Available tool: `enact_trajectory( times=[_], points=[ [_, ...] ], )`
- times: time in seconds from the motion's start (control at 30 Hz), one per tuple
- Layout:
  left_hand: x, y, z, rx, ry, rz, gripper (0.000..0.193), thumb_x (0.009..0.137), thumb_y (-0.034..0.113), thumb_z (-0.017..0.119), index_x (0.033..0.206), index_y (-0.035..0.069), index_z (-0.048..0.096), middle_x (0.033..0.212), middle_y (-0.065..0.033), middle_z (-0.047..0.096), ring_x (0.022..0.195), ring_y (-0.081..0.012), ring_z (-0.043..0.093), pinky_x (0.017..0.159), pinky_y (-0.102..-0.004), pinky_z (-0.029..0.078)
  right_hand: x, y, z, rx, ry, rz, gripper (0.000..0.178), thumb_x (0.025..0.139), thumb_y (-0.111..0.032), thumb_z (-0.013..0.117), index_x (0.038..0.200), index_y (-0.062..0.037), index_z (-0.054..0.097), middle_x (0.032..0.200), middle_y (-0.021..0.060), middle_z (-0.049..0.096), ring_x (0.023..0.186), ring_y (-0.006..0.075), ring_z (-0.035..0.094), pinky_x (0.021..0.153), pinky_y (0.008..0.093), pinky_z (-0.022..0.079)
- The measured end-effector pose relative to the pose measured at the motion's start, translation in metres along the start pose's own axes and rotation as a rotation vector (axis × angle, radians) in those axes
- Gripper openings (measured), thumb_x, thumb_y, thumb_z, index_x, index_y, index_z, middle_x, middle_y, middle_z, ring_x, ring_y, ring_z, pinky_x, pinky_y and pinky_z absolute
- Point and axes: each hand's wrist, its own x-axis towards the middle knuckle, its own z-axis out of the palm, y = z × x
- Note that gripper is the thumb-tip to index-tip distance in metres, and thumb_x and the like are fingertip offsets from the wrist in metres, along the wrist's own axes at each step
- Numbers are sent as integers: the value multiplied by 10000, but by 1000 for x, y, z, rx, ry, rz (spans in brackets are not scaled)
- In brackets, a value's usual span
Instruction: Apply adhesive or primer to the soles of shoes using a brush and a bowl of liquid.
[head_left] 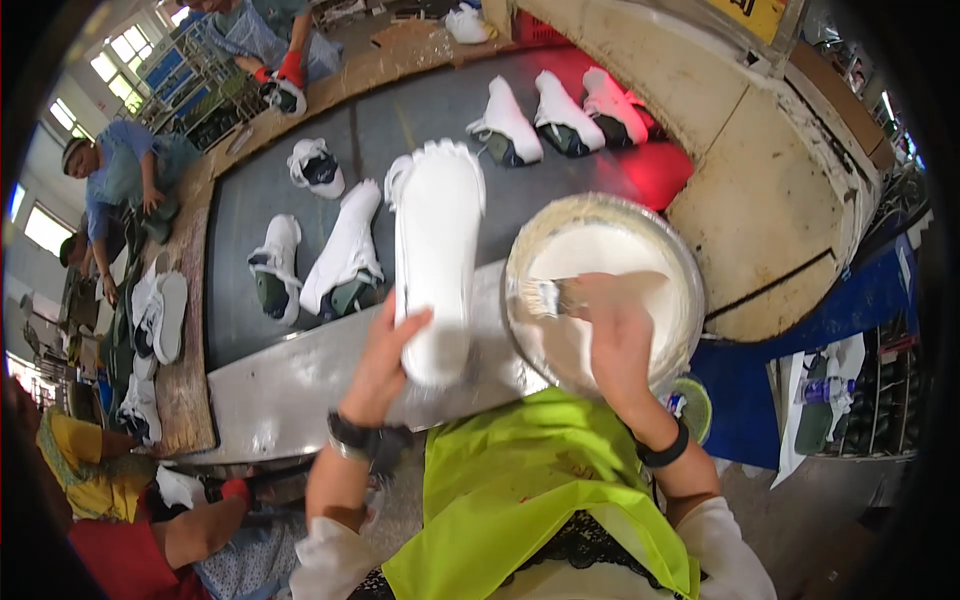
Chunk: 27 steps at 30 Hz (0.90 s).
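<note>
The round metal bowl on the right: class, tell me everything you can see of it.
The round metal bowl looks silvery, its inner wall coated with cream-coloured residue. Thick-looking white liquid lies inside. It sits upright and open-topped, just beyond the lime-green apron. The right hand holds a brush over it; whether the bristles touch the liquid is unclear.

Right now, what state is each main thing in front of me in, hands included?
Left hand: gripping the held shoe
Held shoe: white underside facing the camera
Right hand: closed on the brush
Brush: over the bowl; whether dipped, unclear
Bowl: partly filled with white liquid
Dark belt: bearing shoes; moving or not, unclear
Lime apron: worn
</note>
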Motion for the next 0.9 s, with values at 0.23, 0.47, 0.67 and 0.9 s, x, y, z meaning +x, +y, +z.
enact_trajectory(
  times=[0.23,0.47,0.67,0.9],
  points=[
    [317,88,38,128,-80,95,528,849,273,634,1245,-15,436,1124,-169,579,959,-300,623,770,-401,534,43,23,-36,37,85,177,201,969,-104,504,1084,44,577,1031,96,622,918,140,601,768,283,530],
    [426,-8,61,1188,901,-23,1019,661,487,724,1487,252,176,1446,-363,167,1282,-545,286,988,-645,303,58,42,-55,-73,195,290,200,973,-87,469,1092,53,550,1087,108,587,946,141,595,787,286,541],
    [414,10,35,1353,720,63,1201,589,694,724,1468,59,206,1421,-318,276,1290,-487,303,1062,-559,249,72,46,-54,-52,106,291,199,984,-91,456,1091,50,546,1107,106,584,970,149,592,804,294,540],
    [271,-18,-18,1117,810,334,998,627,406,843,1292,-153,352,1263,-216,483,1133,-328,493,941,-424,408,47,38,-70,-6,111,283,212,988,-107,465,1076,57,567,1143,122,590,1007,161,596,785,295,549]
  ],
)
